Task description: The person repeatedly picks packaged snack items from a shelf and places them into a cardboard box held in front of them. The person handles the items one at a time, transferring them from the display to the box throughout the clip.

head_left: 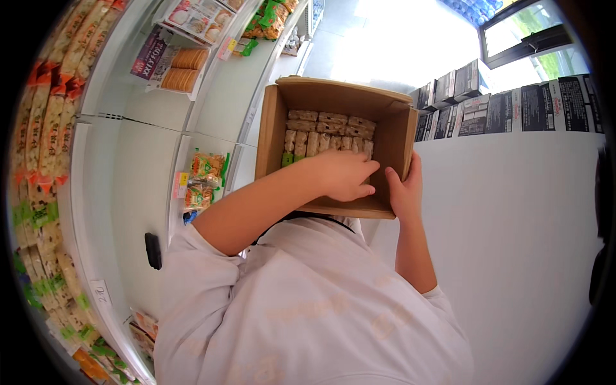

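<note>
An open cardboard box (274,131) is tilted in front of my body. Inside it lie wrapped snack bars (330,120), pale brown and packed side by side in rows; a few show green wrapper ends. My left hand (346,174) reaches over the near edge into the box, beside the nearer row of bars. Its thumb and forefinger are apart with nothing visible between them, while the other fingers are partly hidden. My right hand (405,188) grips the box's right wall near the lower corner, thumb on the inner side and fingers outside.
Shelves of packaged snacks (48,128) run along the left. Biscuit packs (183,69) and small snack bags (207,168) sit on further shelves. A white surface (494,212) lies to the right, with dark boxes (504,110) lined up along its far edge. Windows (529,35) stand beyond.
</note>
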